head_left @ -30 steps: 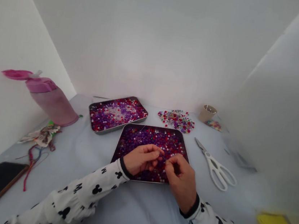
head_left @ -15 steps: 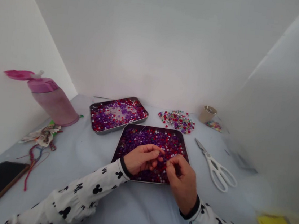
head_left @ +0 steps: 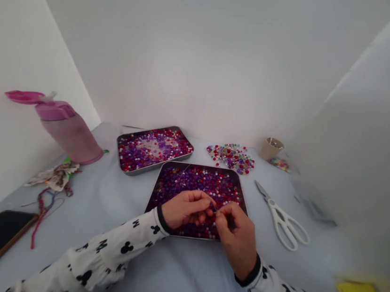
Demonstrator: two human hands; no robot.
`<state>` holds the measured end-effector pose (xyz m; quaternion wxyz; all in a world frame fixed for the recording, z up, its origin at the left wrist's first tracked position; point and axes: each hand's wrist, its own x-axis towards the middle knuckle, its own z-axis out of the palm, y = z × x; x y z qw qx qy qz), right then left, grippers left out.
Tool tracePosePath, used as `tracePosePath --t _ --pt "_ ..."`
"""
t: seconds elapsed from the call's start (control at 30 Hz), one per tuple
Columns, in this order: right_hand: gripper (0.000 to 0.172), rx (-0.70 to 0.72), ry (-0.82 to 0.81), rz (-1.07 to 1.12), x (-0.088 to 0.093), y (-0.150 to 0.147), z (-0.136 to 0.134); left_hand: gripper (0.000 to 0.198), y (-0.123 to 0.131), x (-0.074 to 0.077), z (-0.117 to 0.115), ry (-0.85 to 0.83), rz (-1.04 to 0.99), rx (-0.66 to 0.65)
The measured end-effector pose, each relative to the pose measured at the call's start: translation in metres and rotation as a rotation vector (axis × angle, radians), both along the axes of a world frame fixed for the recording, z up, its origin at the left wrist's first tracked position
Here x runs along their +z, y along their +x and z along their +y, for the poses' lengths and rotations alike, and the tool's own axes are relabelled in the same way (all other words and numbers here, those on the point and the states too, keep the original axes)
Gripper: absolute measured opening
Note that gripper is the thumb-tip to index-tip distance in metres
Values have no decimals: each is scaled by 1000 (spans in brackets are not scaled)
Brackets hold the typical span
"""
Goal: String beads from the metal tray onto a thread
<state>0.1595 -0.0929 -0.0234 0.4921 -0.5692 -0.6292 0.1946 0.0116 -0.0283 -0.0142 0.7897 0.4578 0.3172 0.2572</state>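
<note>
Pinching thread [head_left: 179,177], seemingly, in closed fingertips of right hand [head_left: 236,234] and left hand [head_left: 187,209], close together above the tray [head_left: 213,168]. Trailing its length over beads [head_left: 200,180] from behind left hand, the nearer, toward the far rim.

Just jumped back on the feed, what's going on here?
A person's left hand and right hand are close together over the nearer tray of beads, fingers pinched, apparently on a fine thread. Any bead there is too small to make out. A second tray sits behind to the left; scissors lie to the right.
</note>
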Motion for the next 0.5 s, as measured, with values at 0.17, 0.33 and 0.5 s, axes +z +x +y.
tracePosePath --t 0.17,0.33,0.5 --pt "14 10 15 -1 1 0 -2 34 1 0 1 -31 -7 54" --pt "14 21 6 -5 1 -1 -2 35 1 1 1 -37 19 63" --pt "14 21 -17 -7 2 -1 -2 36 1 3 0 -20 31 31"
